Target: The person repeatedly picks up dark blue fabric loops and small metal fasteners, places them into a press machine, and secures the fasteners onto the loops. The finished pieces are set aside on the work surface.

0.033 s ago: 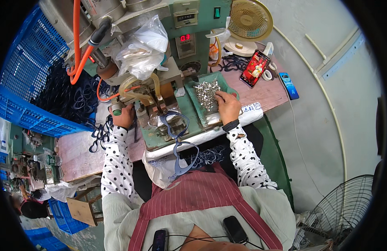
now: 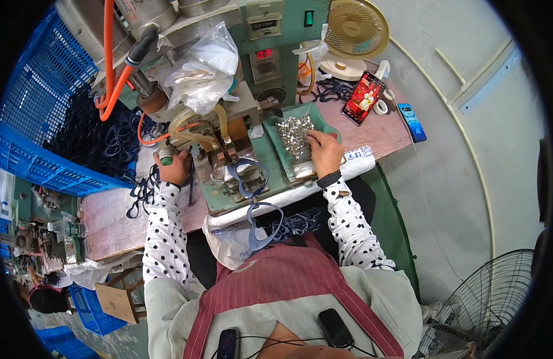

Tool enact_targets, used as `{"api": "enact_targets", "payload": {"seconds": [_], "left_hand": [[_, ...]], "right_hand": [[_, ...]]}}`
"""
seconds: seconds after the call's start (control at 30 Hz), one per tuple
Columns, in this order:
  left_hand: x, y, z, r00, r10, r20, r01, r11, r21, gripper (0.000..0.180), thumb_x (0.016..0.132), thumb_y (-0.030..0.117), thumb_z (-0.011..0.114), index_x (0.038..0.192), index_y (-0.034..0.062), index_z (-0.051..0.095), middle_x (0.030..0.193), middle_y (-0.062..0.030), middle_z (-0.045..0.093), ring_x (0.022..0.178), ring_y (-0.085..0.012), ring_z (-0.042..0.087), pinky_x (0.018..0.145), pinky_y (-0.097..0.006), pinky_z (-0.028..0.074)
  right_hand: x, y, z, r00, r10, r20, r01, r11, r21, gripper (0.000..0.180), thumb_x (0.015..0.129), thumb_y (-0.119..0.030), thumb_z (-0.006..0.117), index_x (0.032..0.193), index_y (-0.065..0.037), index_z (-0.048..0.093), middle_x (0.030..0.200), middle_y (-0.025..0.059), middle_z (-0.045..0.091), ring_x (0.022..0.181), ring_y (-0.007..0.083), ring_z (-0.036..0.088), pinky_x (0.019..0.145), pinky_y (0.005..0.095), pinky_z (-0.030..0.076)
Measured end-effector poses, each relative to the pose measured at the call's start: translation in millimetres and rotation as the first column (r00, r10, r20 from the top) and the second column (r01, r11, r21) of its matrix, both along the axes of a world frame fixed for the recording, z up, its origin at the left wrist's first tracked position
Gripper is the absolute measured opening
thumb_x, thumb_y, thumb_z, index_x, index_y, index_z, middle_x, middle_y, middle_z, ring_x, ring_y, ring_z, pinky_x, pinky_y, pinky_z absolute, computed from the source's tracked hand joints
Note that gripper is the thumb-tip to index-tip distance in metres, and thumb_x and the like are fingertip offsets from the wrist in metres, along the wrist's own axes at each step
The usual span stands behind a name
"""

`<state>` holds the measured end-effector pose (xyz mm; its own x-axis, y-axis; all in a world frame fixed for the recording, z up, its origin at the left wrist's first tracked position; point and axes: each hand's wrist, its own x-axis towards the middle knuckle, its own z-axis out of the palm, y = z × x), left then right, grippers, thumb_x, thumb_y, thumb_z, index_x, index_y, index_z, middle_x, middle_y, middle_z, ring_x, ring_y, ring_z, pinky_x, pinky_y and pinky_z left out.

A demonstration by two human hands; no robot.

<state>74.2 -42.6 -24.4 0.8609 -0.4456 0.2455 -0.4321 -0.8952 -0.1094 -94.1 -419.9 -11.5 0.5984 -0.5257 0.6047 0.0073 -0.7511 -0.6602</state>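
My left hand [image 2: 175,169] is closed round a cylindrical green push button [image 2: 166,158] on the bench, left of the machine. My right hand [image 2: 327,154] is at the right side of a green tray [image 2: 279,141], its fingertips pinched at the edge of a heap of small silvery metal parts [image 2: 295,133]. What those fingertips hold is too small to make out. Between my hands, a blue eyeglass frame [image 2: 252,204] hangs from the green press machine [image 2: 219,194]. Its upper rim sits at the machine's work point, and its lower rim reaches down above my lap.
A blue crate [image 2: 55,170] of dark frames stands at the left, with loose frames [image 2: 142,190] beside it. A plastic bag [image 2: 207,66] hangs on the machine. At the right are a phone [image 2: 364,97], a desk fan [image 2: 355,29] and a floor fan [image 2: 486,305].
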Motion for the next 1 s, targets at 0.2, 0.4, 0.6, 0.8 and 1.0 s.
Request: {"api": "enact_targets", "payload": {"seconds": [0.2, 0.4, 0.6, 0.8, 1.0], "left_hand": [[-49.5, 20.6, 53.7, 0.988, 0.088, 0.128, -0.013, 0.870, -0.494, 0.015, 0.089, 0.016, 0.061, 0.094, 0.0027, 0.060, 0.090, -0.0157, 0.064, 0.089, -0.0333, 0.060, 0.078, -0.045, 0.044], [-129.9, -17.0, 79.4, 0.930, 0.032, 0.367, 0.231, 0.726, -0.648, 0.012, 0.087, 0.008, 0.060, 0.099, 0.0058, 0.063, 0.089, -0.0101, 0.065, 0.079, -0.0280, 0.061, 0.077, -0.040, 0.046], [-175.9, -86.5, 128.4, 0.670, -0.462, 0.581, 0.715, 0.614, -0.336, 0.030, 0.075, 0.009, 0.069, 0.105, 0.0095, 0.068, 0.098, -0.0017, 0.069, 0.087, -0.0177, 0.064, 0.094, -0.042, 0.043], [-178.9, -105.9, 126.3, 0.644, -0.597, 0.478, 0.758, 0.415, -0.502, 0.037, 0.076, 0.009, 0.073, 0.112, 0.0062, 0.067, 0.095, -0.0054, 0.070, 0.084, -0.0212, 0.066, 0.089, -0.041, 0.050], [-177.5, -99.7, 118.5, 0.562, -0.684, 0.465, 0.812, 0.346, -0.470, 0.038, 0.075, 0.009, 0.074, 0.112, 0.0041, 0.066, 0.102, -0.0072, 0.070, 0.084, -0.0222, 0.066, 0.087, -0.042, 0.050]], "right_hand": [[1.5, 7.4, 18.9, 0.996, 0.086, 0.015, -0.086, 0.996, -0.011, 0.010, 0.075, -0.009, 0.073, 0.085, -0.010, 0.074, 0.085, 0.0082, 0.071, 0.080, 0.0296, 0.064, 0.072, 0.0386, 0.050], [6.9, 46.8, 59.7, 0.916, 0.389, 0.099, -0.397, 0.842, 0.366, 0.016, 0.078, -0.003, 0.068, 0.092, -0.005, 0.075, 0.083, 0.0095, 0.071, 0.061, 0.0175, 0.061, 0.058, 0.0286, 0.047], [-15.8, 89.5, 127.1, 0.789, 0.614, -0.010, -0.520, 0.675, 0.523, 0.018, 0.078, -0.003, 0.071, 0.096, -0.003, 0.073, 0.080, -0.0023, 0.067, 0.061, 0.0019, 0.045, 0.053, 0.0187, 0.035], [-11.3, 101.9, 117.7, 0.749, 0.658, 0.079, -0.573, 0.583, 0.575, 0.039, 0.072, -0.004, 0.077, 0.107, -0.005, 0.060, 0.082, 0.0045, 0.071, 0.056, 0.0022, 0.043, 0.049, 0.0194, 0.035], [-4.0, 108.2, 131.9, 0.779, 0.627, -0.015, -0.507, 0.644, 0.573, 0.045, 0.072, -0.002, 0.077, 0.110, -0.003, 0.054, 0.077, 0.0035, 0.066, 0.061, 0.0028, 0.050, 0.054, 0.0192, 0.039]]}}
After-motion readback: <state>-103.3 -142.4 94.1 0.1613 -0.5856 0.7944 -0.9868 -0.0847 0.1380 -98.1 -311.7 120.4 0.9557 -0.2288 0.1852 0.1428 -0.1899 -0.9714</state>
